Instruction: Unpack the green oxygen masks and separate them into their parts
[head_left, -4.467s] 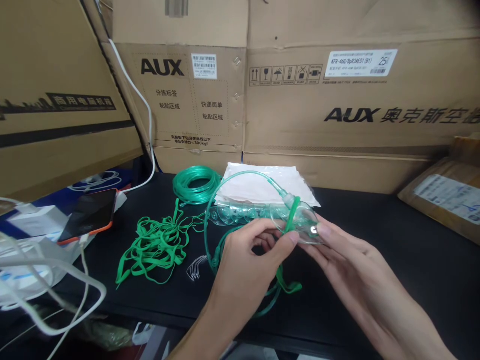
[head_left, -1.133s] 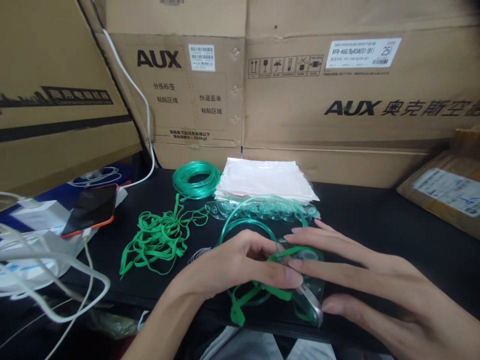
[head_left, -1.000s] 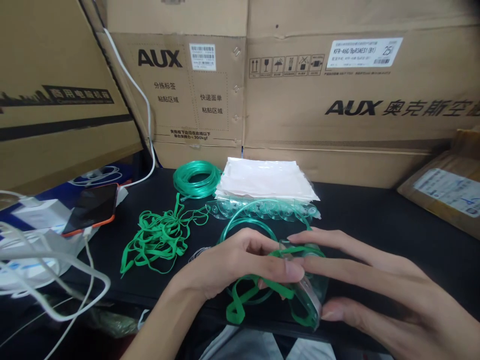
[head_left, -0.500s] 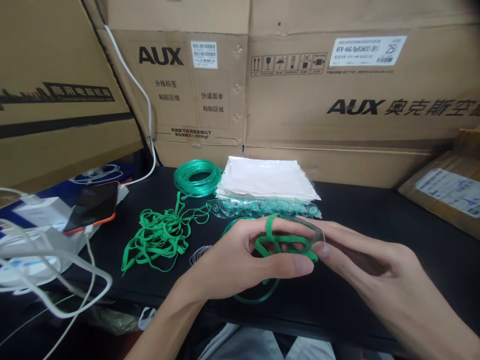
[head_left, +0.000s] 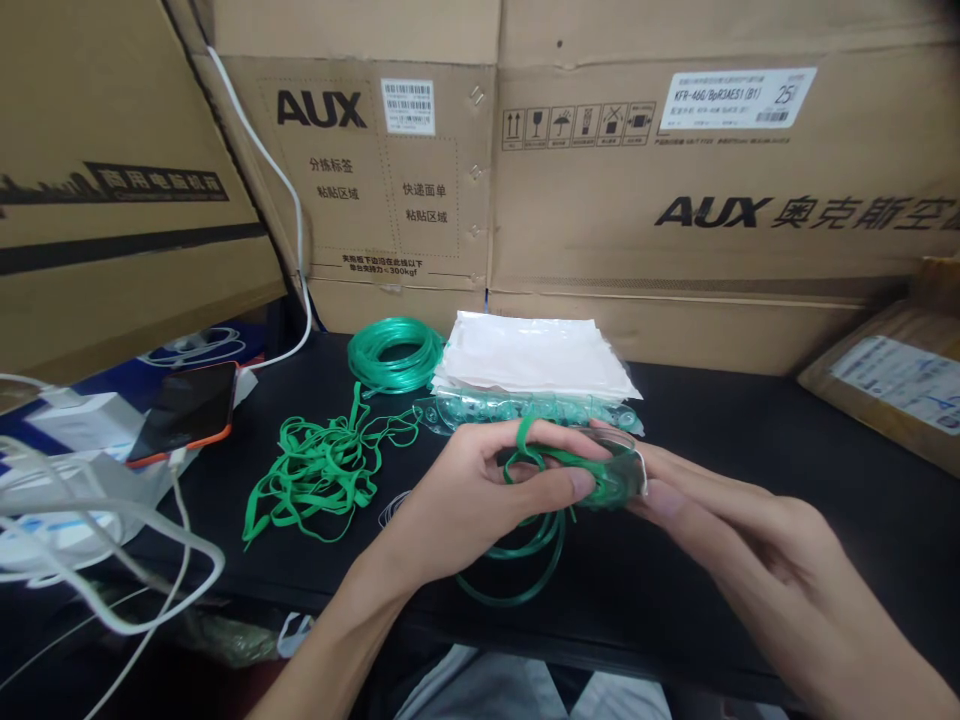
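Both hands meet at center, just above the black counter [head_left: 750, 440]. Left hand [head_left: 472, 490] comes in from lower left, palm toward the body, fingers [head_left: 559, 437] curled round a clear mask [head_left: 619, 475] w/ a green strap [head_left: 551, 460] wrapped over it, thumb pressing on the front. Right hand [head_left: 742, 525] reaches in from lower right, fingers narrow, pinching the mask's right edge, thumb under. Green tubing [head_left: 525, 560] hangs in loops below the bundle, touching the counter; how many loops, can't tell, prob. two or three. Behind the hands: 1 row of clear masks [head_left: 525, 408], 1 stack of white bags [head_left: 536, 355], 1 coil of green tubing [head_left: 394, 352]. To the left, 1 tangled pile of green straps [head_left: 315, 480], 1 phone [head_left: 184, 412] w/ an orange case, white cables [head_left: 112, 570]. Cardboard boxes [head_left: 637, 200] marked AUX wall off the back & left; 1 brown parcel [head_left: 892, 385] at far right.
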